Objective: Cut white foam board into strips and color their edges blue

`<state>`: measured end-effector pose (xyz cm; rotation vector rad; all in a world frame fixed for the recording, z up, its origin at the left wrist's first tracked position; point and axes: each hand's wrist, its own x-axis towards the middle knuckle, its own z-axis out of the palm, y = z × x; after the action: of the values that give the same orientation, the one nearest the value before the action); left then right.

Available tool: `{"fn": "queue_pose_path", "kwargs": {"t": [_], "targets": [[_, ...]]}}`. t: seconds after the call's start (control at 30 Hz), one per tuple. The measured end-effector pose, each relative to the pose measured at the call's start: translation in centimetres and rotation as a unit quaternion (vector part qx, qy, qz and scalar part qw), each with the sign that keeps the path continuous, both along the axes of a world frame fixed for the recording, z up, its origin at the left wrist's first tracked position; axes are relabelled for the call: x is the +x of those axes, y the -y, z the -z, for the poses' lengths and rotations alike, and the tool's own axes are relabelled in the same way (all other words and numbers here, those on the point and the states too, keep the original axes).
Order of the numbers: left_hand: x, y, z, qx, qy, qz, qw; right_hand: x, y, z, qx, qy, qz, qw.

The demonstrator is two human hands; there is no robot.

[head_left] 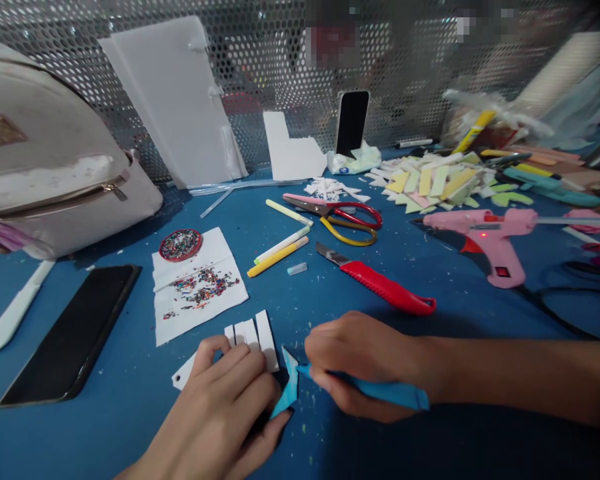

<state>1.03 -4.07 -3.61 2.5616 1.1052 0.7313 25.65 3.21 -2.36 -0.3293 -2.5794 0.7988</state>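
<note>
My right hand (360, 360) is closed round a blue marker (390, 392), its tip touching the edge of a small angular piece (291, 380). That piece is mostly light blue, with a whitish part at its upper end. My left hand (230, 400) pinches the piece's lower end between thumb and fingers. Beneath and just beyond the left fingers lie white strips (266, 340) and a white tag-like piece with a hole (184, 373), partly hidden by the hand. A red utility knife (387, 287) with its blade out rests beyond my right hand.
Scissors (353, 223), yellow markers (277, 257) and a pink glue gun (485, 233) lie farther back. Coloured bits and a red lid of beads (181, 245) sit on white paper (173, 327). A phone (75, 333) and backpack (55, 147) are left; cut strips (435, 180) are piled right.
</note>
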Motion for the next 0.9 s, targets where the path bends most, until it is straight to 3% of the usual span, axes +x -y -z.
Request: {"fn": "queue_pose_path", "kwargs": {"t": [0.9], "targets": [[0.14,-0.15,0.04,0.008,0.001,-0.004,1.0,0.04,0.02,0.09,-0.009,-0.009,-0.003,1.0]]}}
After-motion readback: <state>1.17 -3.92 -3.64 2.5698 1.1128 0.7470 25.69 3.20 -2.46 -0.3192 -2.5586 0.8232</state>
